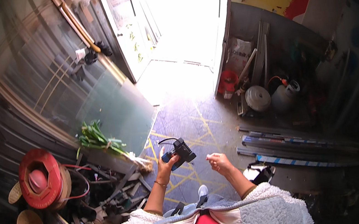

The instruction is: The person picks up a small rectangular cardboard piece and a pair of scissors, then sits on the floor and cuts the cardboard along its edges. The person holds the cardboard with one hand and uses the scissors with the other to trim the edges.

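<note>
Just ahead of your body, above the patterned floor, your left hand is wrapped around the blue part of a black-and-blue device. The device's bulky, ribbed black end juts out from that grip on the side facing your other hand, and a thin black cord or strap arcs over the top of it. To the right of the device, with a clear gap between, your right hand is curled, thumb and fingers together; they seem to be pinched on a small pale piece, too small to identify.

To work well here, let your left hand take all the weight, with the palm close under the heavy-looking end so that it does not tip. Bring the right fingertips to the device rather than swinging the device across, and turn the face you need towards you first. Mind the cord: it stands loose beyond the left grip and could snag.

Left of that grip, the roots of a bunch of green onions lie near your wrist, so leave your elbow room there. Right of the other hand, long metal bars lie on the floor, well apart from both hands.
</note>
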Action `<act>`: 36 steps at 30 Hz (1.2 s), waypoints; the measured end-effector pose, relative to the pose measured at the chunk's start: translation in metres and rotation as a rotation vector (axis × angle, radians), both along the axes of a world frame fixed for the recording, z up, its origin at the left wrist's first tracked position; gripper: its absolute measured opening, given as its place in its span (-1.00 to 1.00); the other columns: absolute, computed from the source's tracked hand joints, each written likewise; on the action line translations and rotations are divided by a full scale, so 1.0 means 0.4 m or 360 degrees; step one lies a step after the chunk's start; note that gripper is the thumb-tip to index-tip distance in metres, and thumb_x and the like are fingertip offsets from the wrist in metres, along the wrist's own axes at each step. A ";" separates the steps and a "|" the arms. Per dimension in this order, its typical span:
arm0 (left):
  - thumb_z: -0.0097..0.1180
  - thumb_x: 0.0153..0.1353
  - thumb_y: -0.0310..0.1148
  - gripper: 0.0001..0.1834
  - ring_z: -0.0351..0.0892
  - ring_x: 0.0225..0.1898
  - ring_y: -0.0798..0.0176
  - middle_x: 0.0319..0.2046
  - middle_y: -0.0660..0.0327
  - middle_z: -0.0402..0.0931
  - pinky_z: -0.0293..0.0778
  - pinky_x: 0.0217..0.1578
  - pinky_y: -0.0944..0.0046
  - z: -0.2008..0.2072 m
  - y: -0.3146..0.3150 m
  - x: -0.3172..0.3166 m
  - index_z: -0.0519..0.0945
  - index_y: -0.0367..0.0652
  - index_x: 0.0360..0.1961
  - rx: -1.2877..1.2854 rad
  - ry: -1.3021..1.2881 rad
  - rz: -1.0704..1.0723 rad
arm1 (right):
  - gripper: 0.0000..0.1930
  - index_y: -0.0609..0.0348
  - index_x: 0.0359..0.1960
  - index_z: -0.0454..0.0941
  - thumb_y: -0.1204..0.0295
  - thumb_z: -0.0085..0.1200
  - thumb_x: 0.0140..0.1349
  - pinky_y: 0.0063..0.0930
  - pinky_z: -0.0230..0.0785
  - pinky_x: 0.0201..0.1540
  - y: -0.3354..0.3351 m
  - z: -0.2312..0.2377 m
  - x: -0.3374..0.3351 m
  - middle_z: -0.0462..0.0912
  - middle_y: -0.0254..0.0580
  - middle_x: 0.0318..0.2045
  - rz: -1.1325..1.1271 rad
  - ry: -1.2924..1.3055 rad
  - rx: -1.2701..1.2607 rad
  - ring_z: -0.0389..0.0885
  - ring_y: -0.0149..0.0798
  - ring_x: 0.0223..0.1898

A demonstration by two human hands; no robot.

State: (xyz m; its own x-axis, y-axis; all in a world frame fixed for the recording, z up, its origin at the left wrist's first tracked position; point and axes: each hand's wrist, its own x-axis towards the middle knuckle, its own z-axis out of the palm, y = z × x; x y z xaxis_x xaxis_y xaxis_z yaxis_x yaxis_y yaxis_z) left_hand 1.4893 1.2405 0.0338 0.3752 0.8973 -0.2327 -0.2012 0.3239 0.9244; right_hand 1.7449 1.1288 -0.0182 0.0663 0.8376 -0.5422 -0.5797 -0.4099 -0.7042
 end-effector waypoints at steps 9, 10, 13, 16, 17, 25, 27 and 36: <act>0.46 0.01 -0.30 0.11 0.58 -0.20 0.37 -0.24 0.21 0.57 0.53 -0.08 0.35 0.190 0.361 0.225 -0.06 -0.31 0.43 0.0395 0.0338 0.0277 | -0.37 0.16 0.33 0.26 0.25 0.21 0.29 -0.46 0.55 -0.17 0.346 0.152 0.036 0.64 -0.09 0.02 0.0974 -0.0070 0.0234 0.66 -0.34 -0.14; 0.46 0.01 -0.28 0.13 0.56 -0.23 0.38 -0.26 0.23 0.56 0.52 -0.10 0.37 0.202 0.408 0.248 -0.07 -0.31 0.43 0.0512 0.0389 0.0331 | -0.36 0.13 0.36 0.24 0.23 0.19 0.32 -0.44 0.54 -0.12 0.400 0.178 0.043 0.62 -0.07 0.05 0.1024 0.0024 0.0366 0.65 -0.33 -0.11; 0.49 -0.03 -0.26 0.14 0.59 -0.26 0.34 -0.27 0.16 0.59 0.55 -0.17 0.33 0.217 0.566 0.313 -0.05 -0.32 0.42 0.0631 0.0512 0.0368 | -0.34 0.14 0.39 0.18 0.16 0.12 0.36 -0.41 0.52 -0.05 0.574 0.246 0.088 0.56 -0.04 0.12 0.1144 0.0137 0.0572 0.63 -0.31 -0.07; 0.53 -0.12 -0.15 0.19 0.60 -0.11 0.07 -0.10 -0.09 0.57 0.51 -0.04 0.18 0.211 0.743 0.385 0.01 -0.35 0.40 0.0823 0.0811 0.0458 | -0.34 0.14 0.40 0.16 0.11 0.06 0.39 -0.43 0.52 -0.05 0.743 0.294 0.182 0.53 -0.04 0.16 0.1067 0.0271 0.0566 0.63 -0.29 -0.06; 0.53 -0.15 -0.12 0.20 0.58 -0.06 0.02 -0.06 -0.13 0.54 0.49 0.00 0.16 0.214 0.813 0.418 0.03 -0.36 0.40 0.0814 0.0780 0.0414 | -0.37 0.15 0.40 0.16 0.12 0.02 0.41 -0.44 0.52 -0.05 0.796 0.307 0.221 0.51 0.00 0.18 0.0967 0.0298 0.0560 0.63 -0.25 -0.03; 0.54 -0.22 -0.06 0.27 0.45 0.16 -0.14 0.15 -0.27 0.37 0.37 0.17 0.09 0.225 1.214 0.722 0.02 -0.41 0.40 0.0763 0.0818 0.0132 | -0.55 0.21 0.28 0.28 0.29 -0.05 0.44 -0.40 0.57 -0.08 1.148 0.319 0.588 0.48 0.17 0.18 0.0162 0.0238 0.0594 0.64 -0.13 -0.01; 0.54 -0.22 -0.07 0.26 0.44 0.17 -0.15 0.16 -0.27 0.36 0.36 0.18 0.09 0.224 1.311 0.801 0.02 -0.39 0.40 0.0832 0.0838 0.0153 | -0.51 0.25 0.30 0.24 0.28 -0.03 0.44 -0.41 0.57 -0.08 1.253 0.307 0.675 0.50 0.15 0.17 0.0197 0.0165 0.0628 0.65 -0.16 -0.03; 0.54 -0.21 -0.09 0.22 0.43 0.16 -0.17 0.15 -0.23 0.37 0.35 0.19 0.06 0.253 1.732 0.984 0.06 -0.28 0.40 0.0797 0.1037 0.0466 | -0.45 0.22 0.30 0.32 0.06 -0.13 0.47 -0.45 0.51 -0.06 1.773 0.345 0.875 0.58 -0.05 0.09 0.1016 0.0044 0.0538 0.62 -0.30 -0.06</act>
